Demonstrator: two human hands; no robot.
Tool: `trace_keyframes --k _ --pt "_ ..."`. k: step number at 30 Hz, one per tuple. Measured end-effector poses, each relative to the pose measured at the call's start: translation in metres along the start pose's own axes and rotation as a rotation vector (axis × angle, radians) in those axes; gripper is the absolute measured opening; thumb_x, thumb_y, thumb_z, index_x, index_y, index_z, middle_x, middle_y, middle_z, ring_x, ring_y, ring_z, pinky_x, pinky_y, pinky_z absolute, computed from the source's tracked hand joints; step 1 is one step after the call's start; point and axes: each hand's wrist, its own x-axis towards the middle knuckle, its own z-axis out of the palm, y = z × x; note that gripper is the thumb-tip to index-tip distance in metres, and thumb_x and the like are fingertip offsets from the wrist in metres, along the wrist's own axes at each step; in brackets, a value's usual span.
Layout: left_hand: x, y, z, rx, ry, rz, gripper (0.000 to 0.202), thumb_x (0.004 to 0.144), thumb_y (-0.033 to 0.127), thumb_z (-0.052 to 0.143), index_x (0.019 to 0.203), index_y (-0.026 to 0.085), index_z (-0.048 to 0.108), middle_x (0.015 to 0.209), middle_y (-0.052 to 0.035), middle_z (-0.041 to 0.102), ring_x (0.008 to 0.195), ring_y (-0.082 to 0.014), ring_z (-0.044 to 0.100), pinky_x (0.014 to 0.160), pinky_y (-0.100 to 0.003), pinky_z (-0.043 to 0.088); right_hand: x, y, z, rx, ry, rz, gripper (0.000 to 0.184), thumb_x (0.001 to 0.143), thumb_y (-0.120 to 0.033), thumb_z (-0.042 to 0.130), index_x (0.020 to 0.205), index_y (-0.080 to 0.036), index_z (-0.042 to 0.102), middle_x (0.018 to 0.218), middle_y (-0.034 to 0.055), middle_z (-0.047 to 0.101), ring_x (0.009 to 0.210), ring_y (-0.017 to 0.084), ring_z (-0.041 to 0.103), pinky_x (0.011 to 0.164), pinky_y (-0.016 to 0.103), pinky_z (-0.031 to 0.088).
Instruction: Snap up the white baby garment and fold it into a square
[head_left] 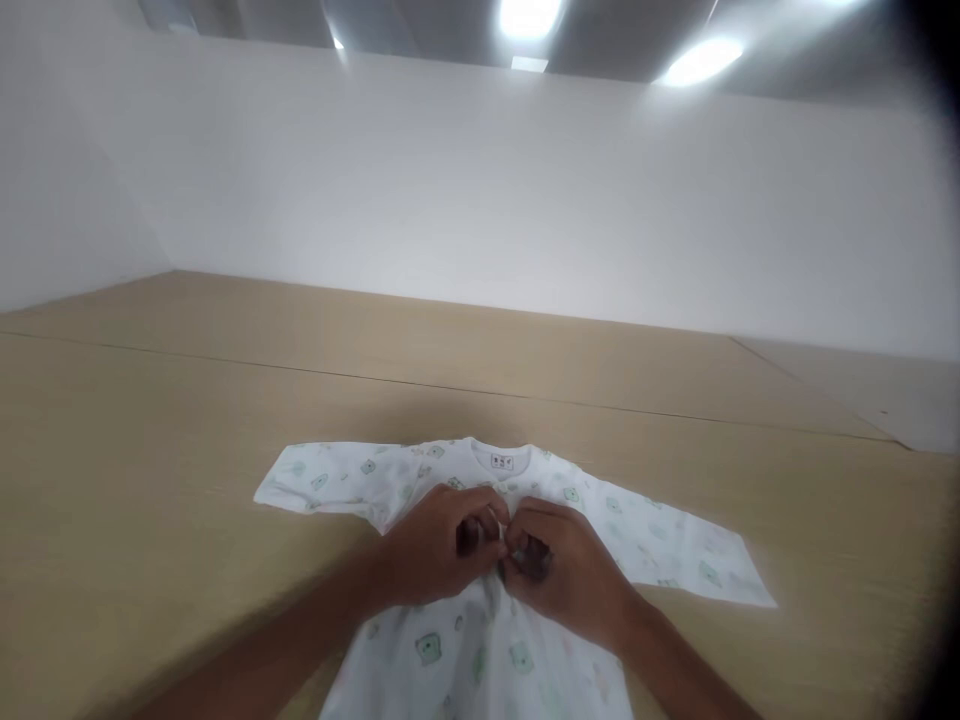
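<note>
Looking down from the head camera, what does each hand do?

Both are closed, I think. The left hand [435, 545] and the right hand [559, 570] curl together and pinch the front of a white long-sleeved shirt [480, 640] at its middle, nearly touching each other.

And where does the shirt lie?

It lies on a light wooden surface [150, 450], with the sleeves spread to both sides. Its collar with a small neck label [501, 461] points away from the person, and small green prints cover the cloth. Far behind stands a white wall [480, 180].
</note>
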Motion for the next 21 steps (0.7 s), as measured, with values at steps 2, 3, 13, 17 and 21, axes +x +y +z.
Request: trace_keyframes --k 2,3,13,17,21 --pt "0.000 0.001 0.000 -0.045 0.001 -0.020 0.010 0.079 0.017 0.059 0.088 0.021 0.061 0.066 0.0050 0.062 0.060 -0.0099 0.055 0.059 -0.020 0.042 0.000 0.000 0.000 0.003 -0.001 -0.009 0.015 0.069 -0.011 0.057 0.062 -0.021 0.047 0.065 -0.0032 0.053 0.058 0.010 0.049 0.055 0.022 0.039" --pt "0.000 0.001 0.001 -0.062 0.005 -0.031 0.009 0.078 0.016 0.059 0.085 0.020 0.061 0.064 0.0048 0.061 0.059 -0.0099 0.055 0.057 -0.020 0.041 0.000 0.001 -0.001 0.009 -0.009 -0.016 0.016 0.070 -0.011 0.057 0.062 -0.021 0.048 0.065 -0.0032 0.052 0.059 0.010 0.049 0.056 0.023 0.039" --pt "0.002 -0.004 0.000 0.000 -0.048 -0.005 0.021 0.073 0.009 0.054 0.082 0.020 0.069 0.060 0.0045 0.057 0.054 -0.0086 0.049 0.054 -0.019 0.038 0.003 0.005 -0.019 0.191 -0.210 0.025 0.014 0.075 -0.010 0.061 0.068 -0.022 0.061 0.069 -0.0037 0.057 0.060 0.010 0.052 0.055 0.023 0.039" --pt "0.002 -0.005 0.000 0.038 -0.027 0.002 0.021 0.073 0.009 0.055 0.081 0.021 0.071 0.065 0.0039 0.061 0.058 -0.0090 0.052 0.057 -0.019 0.039 0.004 0.003 -0.021 0.166 -0.232 -0.004 0.014 0.076 -0.009 0.059 0.071 -0.022 0.064 0.069 -0.0033 0.056 0.060 0.010 0.051 0.055 0.023 0.038" --pt "0.003 -0.005 0.001 0.051 -0.002 0.000 0.014 0.072 0.010 0.059 0.076 0.020 0.069 0.070 0.0037 0.062 0.061 -0.0090 0.052 0.060 -0.020 0.039 0.003 0.003 -0.019 0.121 -0.177 -0.058 0.015 0.076 -0.008 0.058 0.076 -0.022 0.064 0.071 -0.0027 0.056 0.060 0.010 0.050 0.056 0.024 0.038"
